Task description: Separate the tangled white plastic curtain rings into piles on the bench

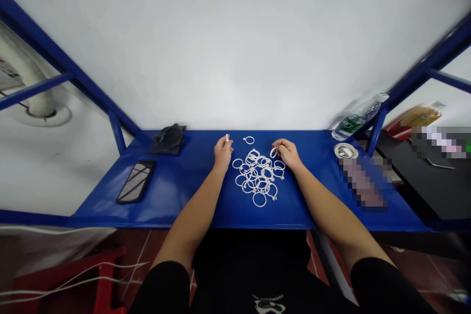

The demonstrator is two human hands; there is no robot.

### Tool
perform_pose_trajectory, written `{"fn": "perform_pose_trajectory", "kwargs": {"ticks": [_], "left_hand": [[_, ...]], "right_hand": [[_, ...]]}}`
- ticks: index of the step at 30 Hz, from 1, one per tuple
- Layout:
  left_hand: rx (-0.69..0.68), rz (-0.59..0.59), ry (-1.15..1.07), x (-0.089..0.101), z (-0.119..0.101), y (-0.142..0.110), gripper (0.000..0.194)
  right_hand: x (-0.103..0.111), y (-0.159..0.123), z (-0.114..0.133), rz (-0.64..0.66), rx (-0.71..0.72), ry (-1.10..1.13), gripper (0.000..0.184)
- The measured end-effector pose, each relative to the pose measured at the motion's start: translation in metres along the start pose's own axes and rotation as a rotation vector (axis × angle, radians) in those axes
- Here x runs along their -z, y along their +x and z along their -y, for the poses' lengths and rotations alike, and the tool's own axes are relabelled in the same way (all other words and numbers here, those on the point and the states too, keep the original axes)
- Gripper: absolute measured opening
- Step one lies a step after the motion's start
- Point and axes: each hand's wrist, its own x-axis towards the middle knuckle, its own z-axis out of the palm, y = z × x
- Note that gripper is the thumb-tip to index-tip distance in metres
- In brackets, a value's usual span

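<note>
Several white plastic rings (259,199), each with a small clip or eyelet, lie in a loose pile between my hands on the blue table. One separate white ring (249,140) rests just beyond the pile. My left hand (222,151) is closed on a small white clip (227,138), held up left of the pile between thumb and fingers. At the pile's right side my right hand (289,152) pinches a white ring (274,152), which is tilted nearly edge-on. Its fingertips are partly hidden behind the hand.
On the left of the blue table (184,206) are a phone (136,182) and a crumpled black plastic bag (169,140). At the right stand a water bottle (358,117) and a roll of white tape (346,151). Blue frame posts rise on both sides before a white wall.
</note>
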Motion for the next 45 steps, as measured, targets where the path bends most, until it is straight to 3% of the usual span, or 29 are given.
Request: {"fn": "perform_pose_trajectory", "kwargs": {"ticks": [4,9,12,17,24,27,29,33,36,41,45], "left_hand": [[-0.021,0.027,0.029,0.0,0.0,-0.001,0.03],[-0.028,0.04,0.038,0.0,0.002,0.0,0.029],[-0.036,0.033,0.037,0.0,0.004,0.001,0.03],[-0.07,0.058,0.078,0.001,0.007,0.002,0.028],[-0.108,0.091,0.143,0.003,0.014,0.007,0.028],[-0.121,0.1,0.169,0.004,0.016,0.008,0.027],[-0.129,0.105,0.187,0.004,0.017,0.008,0.026],[-0.15,0.123,0.206,0.003,0.016,0.006,0.025],[-0.168,0.149,0.213,0.001,0.016,0.003,0.026],[-0.221,0.202,0.247,-0.002,0.019,-0.001,0.026],[-0.237,0.211,0.28,0.0,0.019,-0.002,0.027]], "right_hand": [[-0.001,-0.005,0.006,0.101,0.049,-0.097,0.025],[-0.001,-0.016,0.028,0.043,0.325,-0.369,0.034],[-0.004,-0.02,0.042,0.12,0.399,-0.487,0.036],[-0.016,0.003,0.065,0.059,0.362,-0.603,0.03],[-0.071,0.067,0.075,0.463,0.236,-0.953,0.035],[-0.096,0.083,0.066,0.527,0.188,-1.024,0.038],[-0.103,0.088,0.061,0.534,0.186,-1.029,0.03],[-0.083,0.091,0.053,0.486,0.195,-1.007,0.023],[-0.044,0.087,0.046,0.402,0.203,-0.967,0.028],[0.016,0.074,0.03,0.275,0.166,-0.852,0.02],[0.025,0.064,0.024,0.276,0.145,-0.82,0.028]]}}
